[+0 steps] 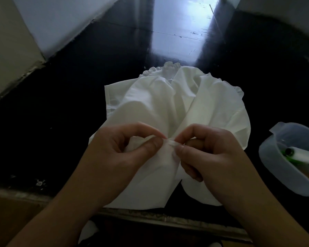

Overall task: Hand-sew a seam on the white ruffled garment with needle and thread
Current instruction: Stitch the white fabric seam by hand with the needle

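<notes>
White garment (169, 104) fold pinched at frame centre by left hand (118, 148) and right hand (207, 150). Needle not discernible; fingertip prick or crooked stitch risked in dim light.

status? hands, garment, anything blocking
Left hand and right hand both pinching white garment at one fold. Needle not visible. Tub with thread spool off right, nothing blocking.

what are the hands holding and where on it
Both the left hand and the right hand pinch a gathered fold of the white ruffled garment at its near part. No needle can be made out.
</notes>
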`<state>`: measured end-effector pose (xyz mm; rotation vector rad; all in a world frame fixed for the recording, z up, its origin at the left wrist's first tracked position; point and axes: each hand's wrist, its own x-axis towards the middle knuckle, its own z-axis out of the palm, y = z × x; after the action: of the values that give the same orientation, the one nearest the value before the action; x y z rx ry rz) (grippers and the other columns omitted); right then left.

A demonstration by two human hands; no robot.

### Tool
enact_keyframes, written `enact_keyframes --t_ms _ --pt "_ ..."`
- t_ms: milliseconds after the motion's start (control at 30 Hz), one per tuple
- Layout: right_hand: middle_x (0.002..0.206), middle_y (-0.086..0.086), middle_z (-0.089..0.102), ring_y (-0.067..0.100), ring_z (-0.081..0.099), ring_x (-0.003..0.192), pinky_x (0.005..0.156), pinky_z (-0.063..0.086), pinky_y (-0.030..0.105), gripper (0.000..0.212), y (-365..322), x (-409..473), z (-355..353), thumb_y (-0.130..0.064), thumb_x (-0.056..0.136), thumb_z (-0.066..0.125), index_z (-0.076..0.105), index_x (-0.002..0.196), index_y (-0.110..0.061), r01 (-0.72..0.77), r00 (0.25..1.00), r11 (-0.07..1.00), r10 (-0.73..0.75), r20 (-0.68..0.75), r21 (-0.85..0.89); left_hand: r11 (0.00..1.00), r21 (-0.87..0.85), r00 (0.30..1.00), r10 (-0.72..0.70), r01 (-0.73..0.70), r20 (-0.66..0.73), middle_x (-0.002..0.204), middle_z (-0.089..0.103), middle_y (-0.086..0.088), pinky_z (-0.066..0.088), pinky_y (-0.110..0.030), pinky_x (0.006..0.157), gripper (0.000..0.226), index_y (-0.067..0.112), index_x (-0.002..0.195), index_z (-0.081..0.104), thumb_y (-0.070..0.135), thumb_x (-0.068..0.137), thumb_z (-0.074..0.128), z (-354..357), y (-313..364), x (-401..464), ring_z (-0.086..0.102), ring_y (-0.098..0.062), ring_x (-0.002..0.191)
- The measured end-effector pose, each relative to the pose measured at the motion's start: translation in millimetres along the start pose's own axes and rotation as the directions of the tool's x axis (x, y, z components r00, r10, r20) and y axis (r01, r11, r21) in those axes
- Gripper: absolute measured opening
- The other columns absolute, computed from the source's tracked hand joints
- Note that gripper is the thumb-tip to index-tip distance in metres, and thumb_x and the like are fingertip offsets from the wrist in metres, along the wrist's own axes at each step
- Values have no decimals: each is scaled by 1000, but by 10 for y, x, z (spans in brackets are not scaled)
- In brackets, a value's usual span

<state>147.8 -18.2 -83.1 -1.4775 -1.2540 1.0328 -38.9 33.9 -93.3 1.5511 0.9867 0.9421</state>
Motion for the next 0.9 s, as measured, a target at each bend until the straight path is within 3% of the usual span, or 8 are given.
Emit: enact_keyframes --t_ms 133,367,533,733,900 --pt "50 2 57 14 47 45 50 35 25 21 5 -1 12 -2 91 70 71 75 -15 -4 1000 999 3 -25 -40 999 40 1000 16 -15 -27 78 79 7 58 -19 65 9 27 80 83 25 86 77 10 3 -8 75 -8 74" --pt "50 -2 59 3 47 43 47 34 14 17 -26 -24 58 -8 90 72 70 75 -16 38 997 976 -51 -57 -215 994 84 998 68 -66 -20 79 78 13 56 -15 67 10 29 82 82 34 83 74 31 12 -25 75 -5 77" --pt "53 4 63 5 49 44 48 38 19 16 -31 -33 90 -11 90 72 69 76 -17 45 996 970 -61 -60 -239 993 94 997 76 -75 -14 78 79 12 55 -14 67 7 27 82 82 25 86 76 30 3 -26 76 -4 77" --pt "47 -1 53 13 44 45 49 35 31 13 -5 -25 68 -12 92 68 72 82 -19 8 1000 990 -10 -9 -140 999 46 1000 27 -27 4 79 79 9 55 -15 65 8 26 82 83 28 85 75 1 18 -29 76 -7 76" --pt "51 1 52 12 42 47 49 32 25 17 32 7 38 -6 90 73 70 74 -10 -34 998 998 32 50 44 998 61 999 -13 16 -39 78 78 9 53 -13 62 16 26 81 83 39 79 74 -25 -1 -11 74 -6 74"
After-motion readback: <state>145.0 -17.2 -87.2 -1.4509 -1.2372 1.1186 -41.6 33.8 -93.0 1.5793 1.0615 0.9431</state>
